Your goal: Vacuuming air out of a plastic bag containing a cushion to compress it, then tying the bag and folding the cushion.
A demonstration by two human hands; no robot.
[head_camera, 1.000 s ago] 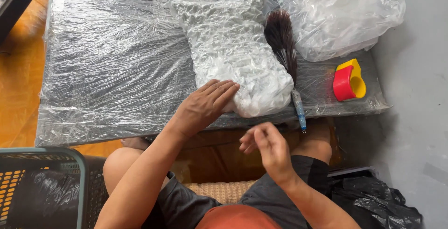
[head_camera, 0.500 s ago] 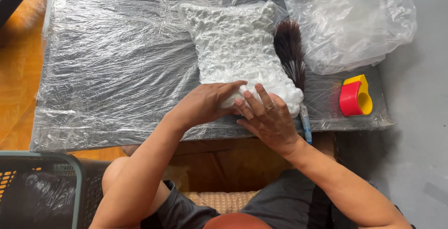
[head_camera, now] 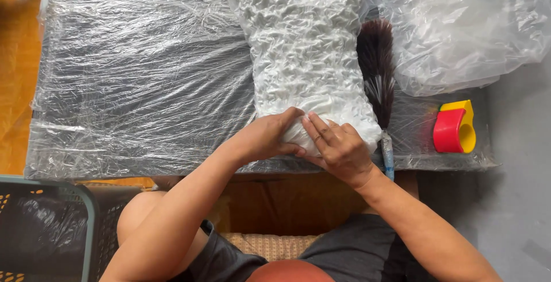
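Both hands, left hand and right hand, press flat-fingered on the near end of the white crinkled bag mid-worktop; risk: thin film could tear, or nudge the brush just right.

A small packing or craft workspace, probably within a home, viewed from above a seated person. The table is covered in crinkled clear plastic film; beyond the fingers lies a white, bumpy wrapped bundle, with a dark-bristled brush, a loose clear plastic bag and a red-and-yellow tape dispenser to their right. A mesh basket stands on the orange floor to their lower left.
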